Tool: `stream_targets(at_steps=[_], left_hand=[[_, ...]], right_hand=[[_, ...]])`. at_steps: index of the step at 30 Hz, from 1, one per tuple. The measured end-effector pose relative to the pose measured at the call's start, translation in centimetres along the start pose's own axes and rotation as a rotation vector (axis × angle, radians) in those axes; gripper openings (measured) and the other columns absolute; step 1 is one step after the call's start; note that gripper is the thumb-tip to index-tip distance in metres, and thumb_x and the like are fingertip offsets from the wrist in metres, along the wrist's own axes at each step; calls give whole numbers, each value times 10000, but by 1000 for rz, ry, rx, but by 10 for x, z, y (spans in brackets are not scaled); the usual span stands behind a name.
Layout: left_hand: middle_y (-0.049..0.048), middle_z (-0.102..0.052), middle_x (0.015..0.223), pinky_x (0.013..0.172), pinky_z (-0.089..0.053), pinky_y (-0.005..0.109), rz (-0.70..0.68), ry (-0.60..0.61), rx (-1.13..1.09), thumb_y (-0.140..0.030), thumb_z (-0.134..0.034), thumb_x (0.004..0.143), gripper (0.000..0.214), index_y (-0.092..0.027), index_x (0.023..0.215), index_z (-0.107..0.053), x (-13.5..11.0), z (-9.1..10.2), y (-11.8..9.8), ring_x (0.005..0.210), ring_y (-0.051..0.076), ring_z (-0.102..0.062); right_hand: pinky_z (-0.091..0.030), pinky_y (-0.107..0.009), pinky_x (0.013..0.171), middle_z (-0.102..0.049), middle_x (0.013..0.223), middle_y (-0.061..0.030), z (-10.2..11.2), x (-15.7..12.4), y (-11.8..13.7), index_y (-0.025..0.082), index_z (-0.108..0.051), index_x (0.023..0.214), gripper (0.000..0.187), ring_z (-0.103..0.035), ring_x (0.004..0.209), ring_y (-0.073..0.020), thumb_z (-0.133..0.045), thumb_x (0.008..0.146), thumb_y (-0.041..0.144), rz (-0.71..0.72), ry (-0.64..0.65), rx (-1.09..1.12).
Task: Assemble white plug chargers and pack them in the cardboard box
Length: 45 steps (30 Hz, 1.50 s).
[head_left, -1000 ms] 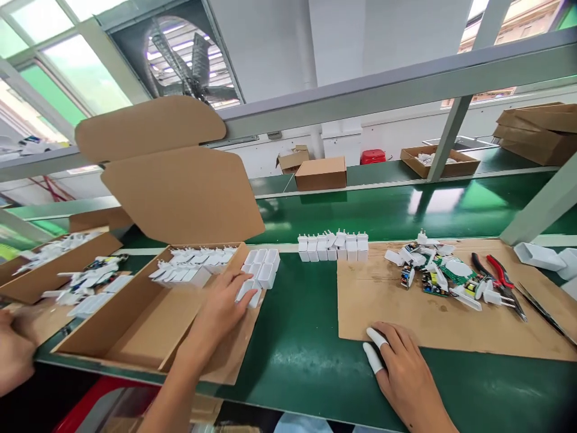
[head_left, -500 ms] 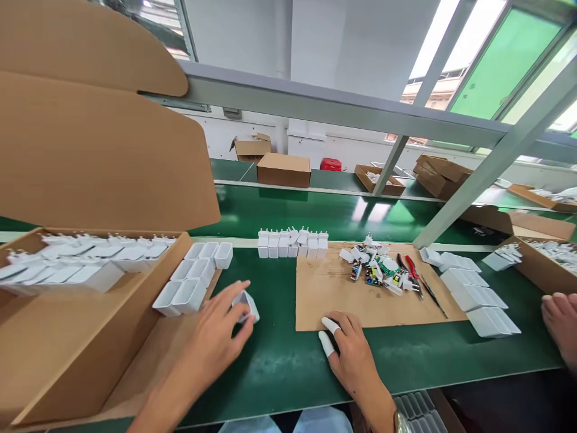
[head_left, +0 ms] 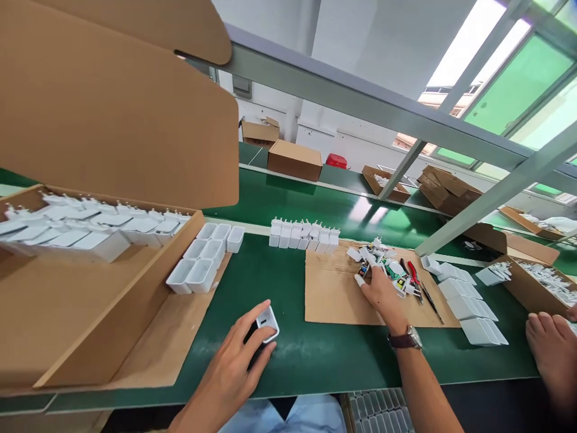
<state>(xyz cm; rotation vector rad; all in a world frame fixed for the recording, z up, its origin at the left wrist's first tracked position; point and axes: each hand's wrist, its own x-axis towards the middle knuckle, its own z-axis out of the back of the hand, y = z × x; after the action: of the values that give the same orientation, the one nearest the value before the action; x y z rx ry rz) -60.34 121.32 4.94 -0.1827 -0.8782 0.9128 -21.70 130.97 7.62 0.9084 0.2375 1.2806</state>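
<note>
My left hand (head_left: 234, 364) is closed around a white charger shell (head_left: 267, 322), its open side up, just above the green bench near the front edge. My right hand (head_left: 378, 293), with white finger cots and a wristwatch, reaches into the pile of small circuit boards and white plug parts (head_left: 383, 267) on a cardboard sheet (head_left: 331, 294); its fingertips are pinched at a small board, and what they hold is too small to name. A block of empty white shells (head_left: 202, 264) sits beside the open cardboard box (head_left: 90, 300) on the left.
A row of white plug tops (head_left: 304, 234) stands at the back of the bench. Red-handled pliers (head_left: 413, 273) lie by the pile. More white shells (head_left: 469, 307) lie to the right, near another person's hand (head_left: 552, 349). Cardboard boxes sit on the far conveyor.
My left hand has lifted one shell off the bench and pulled it toward me. My right hand left the front edge of the cardboard sheet and reached forward into the parts pile.
</note>
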Motion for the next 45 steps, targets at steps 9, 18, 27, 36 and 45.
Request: stream_targets(at_steps=[9,18,27,36,45], left_hand=[[137,-598,1520,951,-637,381,40,29,-30,-220,-551,1052,142,-255,1111,-675,2,6,-5,1243,278,-698],[161,-575,1523,932,-641,389,-1,28,-38,-221,-553,1058,142,-252,1159,-647,3,5,-3,1246,281,-691],[154,-584,1511,888,-647,370,2,39,-15,-227,-548,1056,129,-262,1133,-646,1,6,-1,1139,255,-731],[157,-579,1521,925,-641,408,10,45,-16,-234,-565,1048,128,-264,1136,-653,1,5,-1,1199,287,-718],[148,-607,1501,891,-659,388,71,21,-34,-246,-591,1035,90,-271,1088,-659,1,4,-2,1180,285,-733]], right_hand=[[-653,-484,800,-727,1247,-106,18,-17,29,258,-619,1328,542,-758,995,-291,-692,877,550,-144,7,595],[-652,-349,678,-790,999,-66,4,-39,60,206,-612,1408,478,-764,814,-208,-643,970,394,80,515,326],[-574,-515,1050,-713,1271,-129,-25,-58,83,219,-692,1194,203,-671,1194,-299,-593,1019,241,433,293,-205],[-599,-374,842,-745,1073,-79,-9,-74,82,227,-682,1021,83,-716,965,-234,-599,1014,232,416,297,-186],[-616,-523,939,-745,1126,-125,-39,-88,61,170,-600,1385,485,-705,1067,-323,-670,905,198,369,215,-260]])
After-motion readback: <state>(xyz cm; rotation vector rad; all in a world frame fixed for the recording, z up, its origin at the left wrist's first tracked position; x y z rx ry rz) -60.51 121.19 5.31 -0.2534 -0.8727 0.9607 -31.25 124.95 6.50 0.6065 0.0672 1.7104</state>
